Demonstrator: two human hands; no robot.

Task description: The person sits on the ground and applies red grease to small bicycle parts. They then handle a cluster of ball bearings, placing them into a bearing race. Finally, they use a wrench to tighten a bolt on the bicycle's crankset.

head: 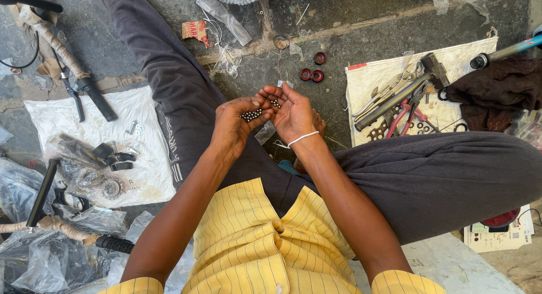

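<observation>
My left hand [234, 123] is cupped palm up and holds a small pile of dark steel bearing balls [252, 114]. My right hand [292, 114] lies beside it, palm up, with a few more bearing balls [275, 103] at its fingertips. The two hands touch at the fingers, above my lap. A white band circles my right wrist. I sit on the ground in dark trousers and a yellow striped shirt.
Three red rings [313, 71] lie on the stone floor ahead. A white sack [372, 79] at right carries a hammer [403, 90], pliers and wrenches. A white cloth [141, 175] at left bears small bicycle parts; handlebar grips and plastic bags lie around.
</observation>
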